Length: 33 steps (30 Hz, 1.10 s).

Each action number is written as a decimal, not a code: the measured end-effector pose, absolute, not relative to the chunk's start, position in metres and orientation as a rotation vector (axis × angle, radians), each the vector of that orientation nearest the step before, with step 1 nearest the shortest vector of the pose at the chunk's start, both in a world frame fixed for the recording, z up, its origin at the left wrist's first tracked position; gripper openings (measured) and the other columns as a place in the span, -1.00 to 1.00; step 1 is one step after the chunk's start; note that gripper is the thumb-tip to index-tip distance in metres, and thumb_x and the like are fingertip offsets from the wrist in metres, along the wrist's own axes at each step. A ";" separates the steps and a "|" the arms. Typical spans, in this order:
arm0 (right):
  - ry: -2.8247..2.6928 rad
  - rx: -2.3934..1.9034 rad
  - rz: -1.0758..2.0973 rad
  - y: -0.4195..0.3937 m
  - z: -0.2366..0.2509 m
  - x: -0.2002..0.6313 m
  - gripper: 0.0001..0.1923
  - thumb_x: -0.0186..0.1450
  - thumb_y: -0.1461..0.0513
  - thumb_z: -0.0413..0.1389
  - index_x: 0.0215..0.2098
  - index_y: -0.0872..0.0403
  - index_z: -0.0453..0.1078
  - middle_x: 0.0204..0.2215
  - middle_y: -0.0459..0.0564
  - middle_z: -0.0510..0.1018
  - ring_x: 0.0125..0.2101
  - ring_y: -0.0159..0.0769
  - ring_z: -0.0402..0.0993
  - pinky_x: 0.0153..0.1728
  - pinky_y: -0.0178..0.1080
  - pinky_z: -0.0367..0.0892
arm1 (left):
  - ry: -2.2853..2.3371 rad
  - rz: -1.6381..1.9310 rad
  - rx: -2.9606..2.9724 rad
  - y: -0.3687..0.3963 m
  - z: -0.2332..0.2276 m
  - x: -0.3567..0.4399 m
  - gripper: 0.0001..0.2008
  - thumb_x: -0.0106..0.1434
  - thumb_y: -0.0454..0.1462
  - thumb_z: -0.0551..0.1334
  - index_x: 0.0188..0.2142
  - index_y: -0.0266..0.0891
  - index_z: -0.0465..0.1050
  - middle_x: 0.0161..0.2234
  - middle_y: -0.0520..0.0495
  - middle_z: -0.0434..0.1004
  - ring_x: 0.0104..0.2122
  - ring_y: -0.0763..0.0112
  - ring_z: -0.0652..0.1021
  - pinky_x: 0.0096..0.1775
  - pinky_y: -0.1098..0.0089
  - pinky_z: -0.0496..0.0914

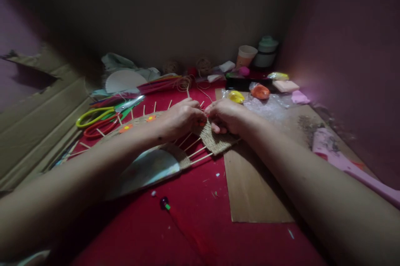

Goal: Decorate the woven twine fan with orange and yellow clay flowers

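A half-round woven fan (179,153) of natural twine and thin wooden sticks lies under both hands, with orange flowers (151,118) along its band and a pale blue centre panel (153,168). Over its upper right side, my left hand (187,118) is closed, fingertips pinched by an orange piece; what they grip is hidden. My right hand (225,113) is closed too, fingertips almost meeting the left ones above the fan's woven right end (215,139). A thin strand of twine (205,91) runs from the back down to the right fingers.
Yellow scissors (93,117) and red scissors (101,128) lie left. Cardboard (259,195) and a pink glue gun (346,162) are right. A paper cup (246,55), a lidded jar (265,51) and clay packs (260,90) stand behind. A beaded red tassel (164,203) lies in front.
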State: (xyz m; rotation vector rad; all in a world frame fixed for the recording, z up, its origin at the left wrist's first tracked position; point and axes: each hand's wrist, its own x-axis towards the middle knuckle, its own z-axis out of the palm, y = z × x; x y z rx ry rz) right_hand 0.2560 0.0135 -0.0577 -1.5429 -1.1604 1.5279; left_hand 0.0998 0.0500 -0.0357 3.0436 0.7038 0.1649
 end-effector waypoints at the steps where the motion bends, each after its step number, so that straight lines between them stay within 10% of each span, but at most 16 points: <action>1: -1.164 -1.528 1.521 0.013 -0.058 0.257 -0.90 0.19 0.38 -0.04 -0.41 0.07 0.23 -0.80 -0.21 0.16 -0.82 -0.44 0.12 -0.79 -0.37 -0.11 | 0.732 0.149 3.032 0.050 -0.035 0.100 -0.76 0.20 -0.38 0.11 -0.28 -0.20 0.56 -0.40 -0.06 0.42 -0.38 0.41 0.35 -0.37 0.44 0.23; 16: -1.213 -1.478 1.503 0.007 -0.056 0.257 -0.79 0.14 0.47 0.05 -0.50 0.06 0.21 -0.87 -0.23 0.19 -0.86 -0.47 0.10 -0.82 -0.42 -0.08 | 0.946 0.040 2.850 0.045 -0.023 0.107 -0.59 0.03 -0.52 0.10 -0.25 -0.14 0.59 -0.40 -0.02 0.42 -0.40 0.43 0.40 -0.41 0.45 0.22; 33: -1.169 -1.517 1.494 0.004 -0.050 0.255 -0.76 0.10 0.51 0.08 -0.46 0.06 0.22 -0.81 -0.22 0.23 -0.83 -0.48 0.15 -0.84 -0.42 -0.05 | 1.001 0.297 2.754 0.004 0.021 0.009 -0.76 0.28 -0.17 0.11 -0.15 -0.15 0.49 -0.24 -0.04 0.52 -0.28 0.41 0.46 -0.27 0.39 0.34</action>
